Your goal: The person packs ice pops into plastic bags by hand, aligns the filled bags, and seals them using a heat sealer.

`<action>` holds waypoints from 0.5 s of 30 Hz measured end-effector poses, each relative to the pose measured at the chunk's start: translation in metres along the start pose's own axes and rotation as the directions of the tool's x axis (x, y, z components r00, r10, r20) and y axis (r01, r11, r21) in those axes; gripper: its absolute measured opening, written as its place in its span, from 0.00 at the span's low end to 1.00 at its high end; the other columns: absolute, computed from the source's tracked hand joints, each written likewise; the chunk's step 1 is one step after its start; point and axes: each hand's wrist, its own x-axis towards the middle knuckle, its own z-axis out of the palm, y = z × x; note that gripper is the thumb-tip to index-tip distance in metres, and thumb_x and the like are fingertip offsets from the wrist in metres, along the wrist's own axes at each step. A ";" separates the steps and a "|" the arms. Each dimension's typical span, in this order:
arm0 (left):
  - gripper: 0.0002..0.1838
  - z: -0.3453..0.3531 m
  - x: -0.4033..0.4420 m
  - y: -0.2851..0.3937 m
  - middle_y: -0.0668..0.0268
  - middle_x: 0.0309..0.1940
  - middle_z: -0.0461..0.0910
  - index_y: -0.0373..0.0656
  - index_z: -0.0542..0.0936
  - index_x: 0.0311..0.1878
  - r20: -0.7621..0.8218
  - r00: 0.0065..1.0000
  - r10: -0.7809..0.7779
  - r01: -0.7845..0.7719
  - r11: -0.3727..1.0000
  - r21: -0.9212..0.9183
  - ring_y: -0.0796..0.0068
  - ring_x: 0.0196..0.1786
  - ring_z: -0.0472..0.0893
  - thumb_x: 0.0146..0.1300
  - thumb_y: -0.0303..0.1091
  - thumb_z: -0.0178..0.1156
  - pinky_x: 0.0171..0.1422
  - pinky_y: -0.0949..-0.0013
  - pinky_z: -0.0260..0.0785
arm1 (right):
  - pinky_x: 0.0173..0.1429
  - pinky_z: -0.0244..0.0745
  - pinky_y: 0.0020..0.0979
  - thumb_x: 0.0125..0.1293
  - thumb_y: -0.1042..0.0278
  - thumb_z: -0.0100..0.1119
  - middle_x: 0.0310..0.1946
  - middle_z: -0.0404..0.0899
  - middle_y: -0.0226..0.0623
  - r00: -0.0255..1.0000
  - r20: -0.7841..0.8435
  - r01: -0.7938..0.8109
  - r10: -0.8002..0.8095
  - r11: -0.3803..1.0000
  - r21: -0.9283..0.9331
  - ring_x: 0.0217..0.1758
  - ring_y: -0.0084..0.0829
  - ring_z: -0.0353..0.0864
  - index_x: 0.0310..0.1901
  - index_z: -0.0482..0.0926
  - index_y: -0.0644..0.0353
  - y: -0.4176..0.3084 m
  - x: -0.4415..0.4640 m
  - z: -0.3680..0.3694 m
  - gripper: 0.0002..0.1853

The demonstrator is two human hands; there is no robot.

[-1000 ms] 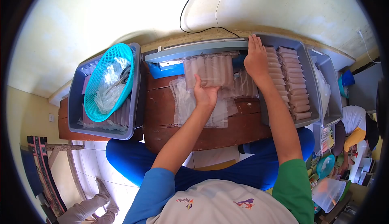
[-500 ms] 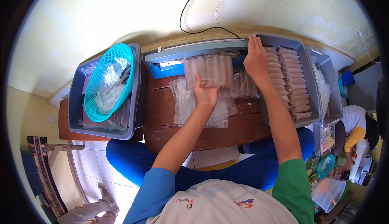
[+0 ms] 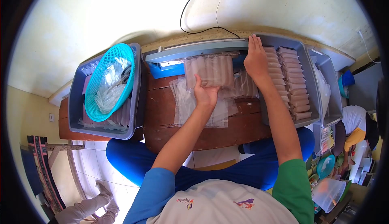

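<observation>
My left hand (image 3: 206, 96) supports the lower edge of a clear plastic bag (image 3: 208, 71) packed with a row of pale pinkish-brown filled tubes, thumb on top and fingers beneath. The bag's upper end lies under the long grey arm of an impulse sealer (image 3: 194, 50), which is down. At the right end of that arm, my right hand (image 3: 256, 60) is closed over it, fingers pointing towards the wall. Another bag of tubes (image 3: 245, 84) lies between my hands, partly hidden. Flat clear bags (image 3: 202, 112) are spread on the wooden table (image 3: 247, 122) below my left hand.
A grey tub (image 3: 137, 114) on the left bears a turquoise basket (image 3: 130, 96) with clear plastic and scissors. To the right stands a grey tray (image 3: 302, 120) with rows of filled tubes. A co-worker (image 3: 354, 120) bends at far right; another person's legs (image 3: 87, 208) show lower left.
Both my hands, the bag and the sealer arm look unmoved. The legs at the lower left have shifted slightly, and the co-worker's arm at far right has moved.
</observation>
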 end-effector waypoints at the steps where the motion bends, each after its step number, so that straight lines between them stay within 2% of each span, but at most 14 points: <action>1: 0.35 0.000 0.000 0.000 0.55 0.73 0.59 0.43 0.59 0.73 -0.006 1.000 0.002 -0.002 1.000 0.002 0.48 0.76 0.57 0.73 0.58 0.45 0.76 0.37 0.49 | 0.75 0.58 0.43 0.64 0.75 0.42 0.69 0.63 0.57 1.000 0.002 0.002 -0.002 1.000 -0.002 0.74 0.51 0.60 0.66 0.64 0.72 0.000 0.000 0.000 0.27; 11: 0.35 -0.003 0.002 -0.001 0.55 0.73 0.59 0.43 0.59 0.72 0.002 1.000 -0.004 0.004 1.000 -0.017 0.48 0.75 0.57 0.73 0.58 0.45 0.76 0.37 0.49 | 0.76 0.58 0.43 0.64 0.76 0.42 0.69 0.63 0.58 1.000 -0.002 0.000 0.000 1.000 0.014 0.74 0.53 0.60 0.66 0.64 0.73 -0.001 0.000 -0.001 0.26; 13: 0.35 -0.002 0.002 -0.001 0.55 0.73 0.59 0.43 0.59 0.72 -0.005 1.000 -0.003 0.003 1.000 -0.012 0.48 0.75 0.57 0.73 0.58 0.45 0.76 0.37 0.50 | 0.75 0.58 0.44 0.59 0.82 0.42 0.67 0.64 0.62 0.999 -0.047 0.005 -0.002 0.997 0.072 0.72 0.56 0.61 0.64 0.65 0.75 -0.003 0.000 -0.002 0.28; 15: 0.35 -0.001 0.002 0.000 0.55 0.73 0.59 0.43 0.59 0.72 -0.007 1.000 0.000 0.000 1.000 -0.008 0.49 0.75 0.57 0.73 0.58 0.45 0.76 0.37 0.49 | 0.75 0.58 0.44 0.59 0.82 0.42 0.67 0.64 0.62 0.999 -0.039 -0.003 0.006 0.997 0.075 0.72 0.56 0.61 0.64 0.65 0.75 -0.004 0.002 -0.003 0.28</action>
